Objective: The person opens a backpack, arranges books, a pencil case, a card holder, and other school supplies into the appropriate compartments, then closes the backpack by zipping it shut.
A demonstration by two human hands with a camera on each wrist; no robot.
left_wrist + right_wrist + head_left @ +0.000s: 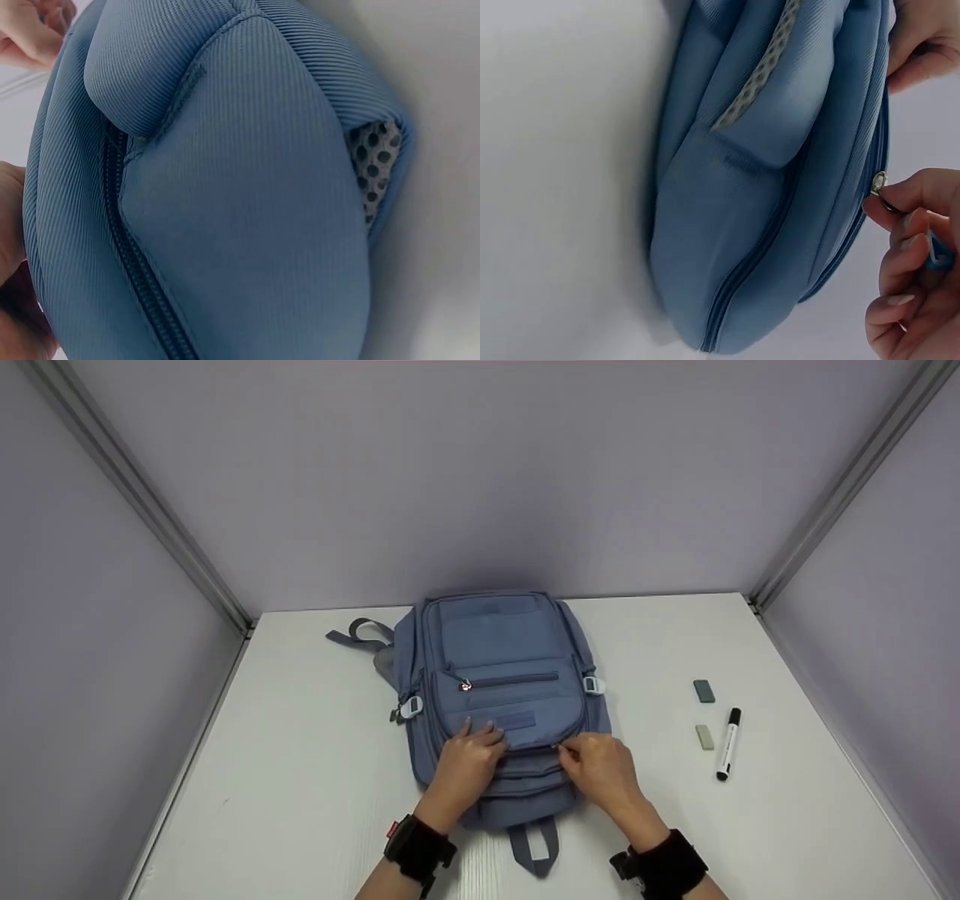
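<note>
A blue backpack [495, 637] lies front side up on the white table, its top handle [551, 851] toward me. My right hand [602, 769] pinches a metal zipper pull [879, 182] between thumb and index finger, at the near right of the front pocket's zipper. Inside its other curled fingers shows a bit of blue [939, 255]. On the near left of the same pocket, my left hand [466, 765] holds the fabric by the zipper edge, fingers over the top. The left wrist view shows mostly the bag's side, with part of that hand at the left border.
To the right lie a dark green block [703, 691], a pale green block [704, 737] and a black-capped white marker [728, 744]. A loose strap [360, 636] sticks out at the bag's far left. Grey panels [495, 472] wall the table at back and sides.
</note>
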